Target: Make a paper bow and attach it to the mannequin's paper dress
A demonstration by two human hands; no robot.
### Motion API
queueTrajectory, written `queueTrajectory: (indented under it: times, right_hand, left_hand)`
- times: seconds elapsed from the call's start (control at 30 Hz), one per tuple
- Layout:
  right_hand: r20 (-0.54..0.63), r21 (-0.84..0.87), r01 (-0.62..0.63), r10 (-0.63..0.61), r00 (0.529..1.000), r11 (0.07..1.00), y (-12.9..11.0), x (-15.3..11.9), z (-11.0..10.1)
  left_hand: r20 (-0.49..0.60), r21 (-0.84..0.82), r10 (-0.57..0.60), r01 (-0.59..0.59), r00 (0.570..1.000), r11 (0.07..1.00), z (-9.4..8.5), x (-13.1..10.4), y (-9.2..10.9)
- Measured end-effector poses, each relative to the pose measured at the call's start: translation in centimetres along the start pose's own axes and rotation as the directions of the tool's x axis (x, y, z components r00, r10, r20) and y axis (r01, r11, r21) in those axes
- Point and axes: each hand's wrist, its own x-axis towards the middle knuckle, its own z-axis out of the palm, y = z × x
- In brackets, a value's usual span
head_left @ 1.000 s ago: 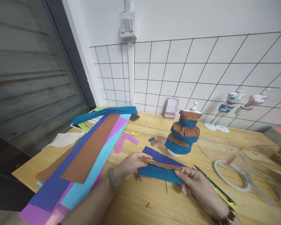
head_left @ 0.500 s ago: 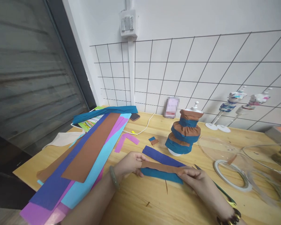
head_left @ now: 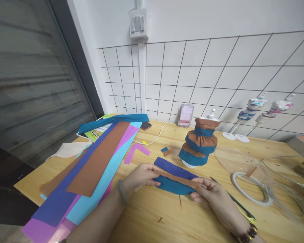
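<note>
My left hand (head_left: 144, 174) pinches the left end of a brown and teal crepe paper strip (head_left: 176, 186); my right hand (head_left: 207, 190) pinches its right end. Brown runs along the upper edge, and the teal part below bulges slightly downward. Just behind lies a dark blue paper strip (head_left: 173, 168) on the table, its right end meeting my right fingers in view. Beyond it stands a small dress form (head_left: 199, 141) wrapped in gathered brown and teal paper bands. Small teal and brown scraps (head_left: 166, 151) lie to its left.
Long coloured crepe paper strips (head_left: 98, 158) cover the table's left side. Purple scraps (head_left: 136, 152), a white cable (head_left: 159, 135) and a dark phone (head_left: 146, 126) lie behind. At right are scissors (head_left: 243, 208), a tape roll (head_left: 252, 189) and two small white dress forms (head_left: 250, 109).
The strip between my hands has tilted, so more of its teal part shows, now curved. My right fingers have curled under its right end. The left hand has barely moved.
</note>
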Motion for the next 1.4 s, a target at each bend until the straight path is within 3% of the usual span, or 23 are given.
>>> queueTrajectory:
  times: [0.77,1.0,1.17,1.3,1.4]
  right_hand:
    - [-0.014,-0.108,0.007,-0.009,1.000,0.994,-0.1,-0.2,0.6]
    - [-0.020,-0.086,-0.009,0.007,1.000,0.996,0.2,0.0,0.4]
    - [-0.026,-0.166,0.031,-0.036,0.999,0.986,0.0,0.0,0.6]
    - [0.055,-0.449,0.154,-0.144,0.988,0.880,0.3,-0.3,1.3]
    - [0.198,-0.628,0.347,-0.288,0.937,0.697,0.7,-1.0,2.1]
  left_hand:
    - [-0.019,-0.034,0.003,-0.004,1.000,0.999,-0.1,0.0,0.1]
    - [0.070,0.025,0.011,-0.013,0.998,1.000,-0.1,-0.1,0.1]
    - [-0.004,-0.004,0.037,-0.037,0.999,0.999,-0.3,-0.1,0.4]
    - [-0.137,-0.120,0.089,-0.105,0.987,0.987,-0.8,0.2,0.5]
    - [-0.197,-0.213,0.142,-0.184,0.970,0.960,-1.3,0.6,0.3]
